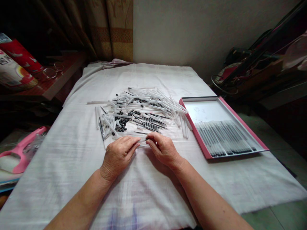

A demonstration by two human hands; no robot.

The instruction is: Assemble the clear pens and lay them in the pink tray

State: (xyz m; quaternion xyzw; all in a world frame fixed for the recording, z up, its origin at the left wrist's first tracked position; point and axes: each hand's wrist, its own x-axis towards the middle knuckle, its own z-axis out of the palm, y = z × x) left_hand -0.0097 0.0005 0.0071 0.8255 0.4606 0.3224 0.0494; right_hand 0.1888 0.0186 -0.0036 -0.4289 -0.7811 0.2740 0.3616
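Note:
My left hand (pixel 122 151) is closed around a clear plastic pen barrel (pixel 142 140), just in front of a pile of pen parts. At the barrel's right end, my right hand (pixel 164 148) pinches a small dark piece, mostly covered by the fingertips; whether it is seated in the barrel I cannot tell. Beyond the hands lie loose clear barrels (pixel 155 95), thin black refills (pixel 151 121) and a cluster of small black caps (pixel 122 123). To the right, a shallow pink box (pixel 242 123) holds a row of pens (pixel 223 137) with black ends.
A white cloth (pixel 72 153) covers the table. On the left, a wooden surface (pixel 59 81) carries eyeglasses (pixel 50 72) and a red container (pixel 22 56); pink-handled scissors (pixel 22 151) lie lower down. A pale wall (pixel 172 35) and patterned curtain (pixel 121 32) stand behind.

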